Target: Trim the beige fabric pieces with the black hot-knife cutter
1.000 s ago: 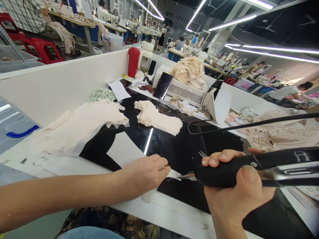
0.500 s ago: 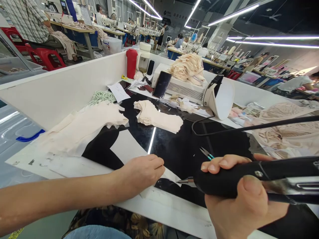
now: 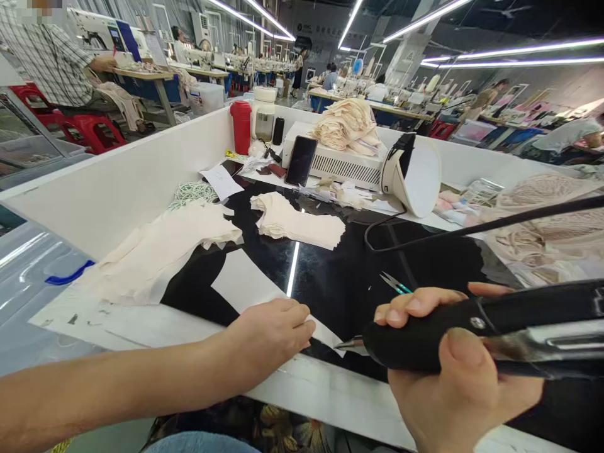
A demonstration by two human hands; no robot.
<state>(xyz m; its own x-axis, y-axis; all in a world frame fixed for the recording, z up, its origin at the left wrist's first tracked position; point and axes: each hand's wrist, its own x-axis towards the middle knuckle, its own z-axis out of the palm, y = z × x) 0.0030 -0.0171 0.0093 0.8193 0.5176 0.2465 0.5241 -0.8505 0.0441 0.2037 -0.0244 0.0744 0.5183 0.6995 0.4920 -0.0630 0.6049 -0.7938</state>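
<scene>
A flat white cut piece (image 3: 252, 280), paper or cloth I cannot tell, lies on the shiny black work surface (image 3: 340, 289). My left hand (image 3: 276, 336) is closed over it with curled fingers, which hide its middle. My right hand (image 3: 453, 371) grips a thick black handheld tool (image 3: 419, 336) with a pointed metal tip. That tip (image 3: 349, 345) meets the narrow right end of the white piece. Just beyond my right fingers lie small thread snips (image 3: 395, 283) with teal handles. Stacked cream cut pieces (image 3: 299, 220) lie farther back, and a larger cream pile (image 3: 165, 248) is at left.
A black cable (image 3: 495, 223) crosses at right, above the surface. A white lamp shade (image 3: 415, 176), a phone (image 3: 301, 160) and a vented white box (image 3: 346, 170) bearing cream cloth stand behind. A red flask (image 3: 241, 128) stands near the low white wall (image 3: 117, 179).
The view has shifted slightly. My left hand stays on the white piece, and the tool tip remains at its right end.
</scene>
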